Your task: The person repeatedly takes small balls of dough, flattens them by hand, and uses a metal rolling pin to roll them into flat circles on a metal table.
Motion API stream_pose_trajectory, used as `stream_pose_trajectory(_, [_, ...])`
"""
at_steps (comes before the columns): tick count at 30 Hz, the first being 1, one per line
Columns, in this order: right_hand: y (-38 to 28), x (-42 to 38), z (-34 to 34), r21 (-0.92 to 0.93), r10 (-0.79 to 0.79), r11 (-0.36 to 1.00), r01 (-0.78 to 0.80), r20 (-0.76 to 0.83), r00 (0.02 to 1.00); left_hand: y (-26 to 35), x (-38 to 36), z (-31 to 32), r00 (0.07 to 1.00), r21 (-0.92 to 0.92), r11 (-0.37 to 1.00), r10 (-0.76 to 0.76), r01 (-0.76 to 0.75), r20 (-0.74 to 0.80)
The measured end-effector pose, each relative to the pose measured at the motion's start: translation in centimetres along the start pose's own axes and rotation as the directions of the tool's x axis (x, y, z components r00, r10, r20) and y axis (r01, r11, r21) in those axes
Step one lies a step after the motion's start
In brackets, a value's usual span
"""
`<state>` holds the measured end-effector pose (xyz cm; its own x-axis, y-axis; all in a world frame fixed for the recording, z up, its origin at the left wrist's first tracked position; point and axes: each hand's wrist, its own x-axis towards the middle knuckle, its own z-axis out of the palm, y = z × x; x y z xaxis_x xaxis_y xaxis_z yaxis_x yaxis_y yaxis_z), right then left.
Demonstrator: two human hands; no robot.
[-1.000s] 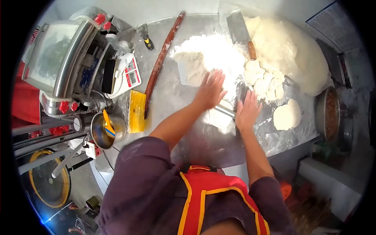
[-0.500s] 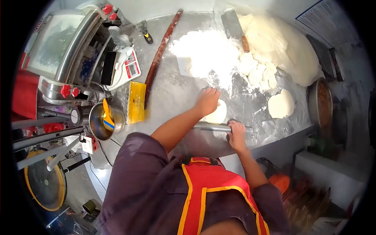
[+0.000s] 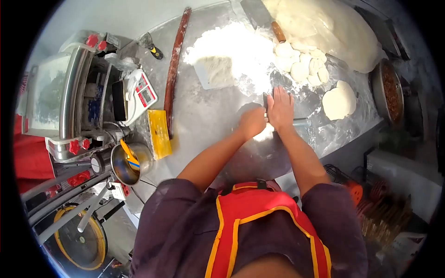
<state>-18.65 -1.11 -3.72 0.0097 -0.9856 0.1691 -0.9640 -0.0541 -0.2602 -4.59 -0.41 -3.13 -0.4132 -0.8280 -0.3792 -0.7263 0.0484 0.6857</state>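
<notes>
Both of my hands are close together over the worktable, in front of my apron. My left hand (image 3: pixel 252 121) is closed, its curled fingers on a small piece of pale dough (image 3: pixel 265 134) that is mostly hidden below the hands. Right against it, my right hand (image 3: pixel 281 109) lies flat, fingers stretched out and pointing away from me. A grey metal rolling pin (image 3: pixel 302 122) shows just right of that palm. A short dark piece (image 3: pixel 265 101) sticks out between the hands; I cannot tell what it is.
A flattened dough round (image 3: pixel 340 100) lies to the right. Beyond are loose flour (image 3: pixel 241 51), several dough pieces (image 3: pixel 306 65), a cleaver (image 3: pixel 257 14) and a large covered dough mass (image 3: pixel 324 28). On the left are a long wooden rod (image 3: pixel 177 69), yellow scraper (image 3: pixel 160 134), scale (image 3: pixel 141 95) and metal pot (image 3: pixel 125 164).
My right hand has left its grip on the rolling pin's right end, moved up and left, and flattened beside my left hand. The dough is now mostly covered. The view has shifted slightly.
</notes>
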Motion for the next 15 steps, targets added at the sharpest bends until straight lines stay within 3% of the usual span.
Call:
stream_pose_trajectory(3, [0.2,-3.9,-0.7,0.094,-0.045,0.995,0.037,0.089,0.995,-1.2,-0.4,0.0,0.993,0.054,0.992,0.115,-0.113,-0.031])
stream_pose_trajectory(5, [0.5,-11.8,-2.7,-0.038,-0.177,0.983,0.178,0.035,0.984,-3.3,-1.8,0.1,0.980,-0.013,0.988,0.151,-0.154,-0.126])
stream_pose_trajectory(6, [0.2,-13.6,-4.8,0.008,-0.034,0.999,0.033,0.318,0.948,-3.8,-2.5,-0.2,0.989,-0.074,0.990,0.109,-0.117,-0.101])
stream_pose_trajectory(8, [0.2,-14.9,-5.7,0.058,-0.041,0.998,0.024,0.309,0.950,-4.4,-4.3,0.1,0.999,-0.198,0.980,0.006,-0.014,-0.040])
stream_pose_trajectory(9, [0.2,-13.8,-4.1,0.027,-0.089,0.996,0.086,0.179,0.980,-3.6,-4.6,-0.6,0.996,-0.200,0.980,-0.008,0.025,0.085])
stream_pose_trajectory(10, [0.2,-11.3,-2.0,-0.013,-0.145,0.989,0.146,0.042,0.989,-3.4,-4.2,-0.4,0.999,-0.170,0.985,0.002,0.004,0.040])
stream_pose_trajectory(11, [-0.6,-7.9,-1.8,0.018,-0.069,0.998,0.067,0.102,0.992,-3.0,-3.3,-0.2,1.000,-0.137,0.990,0.020,-0.021,-0.013])
stream_pose_trajectory(13, [-0.6,-2.3,0.4,-0.057,-0.039,0.997,0.043,0.063,0.997,-1.9,-1.3,-0.1,0.991,-0.046,0.996,0.076,-0.081,-0.107])
stream_pose_trajectory(15, [-0.8,-1.5,0.1,-0.008,-0.065,0.998,0.066,0.059,0.996,-0.2,-0.8,-0.8,1.000,0.023,0.999,0.023,-0.022,-0.012])
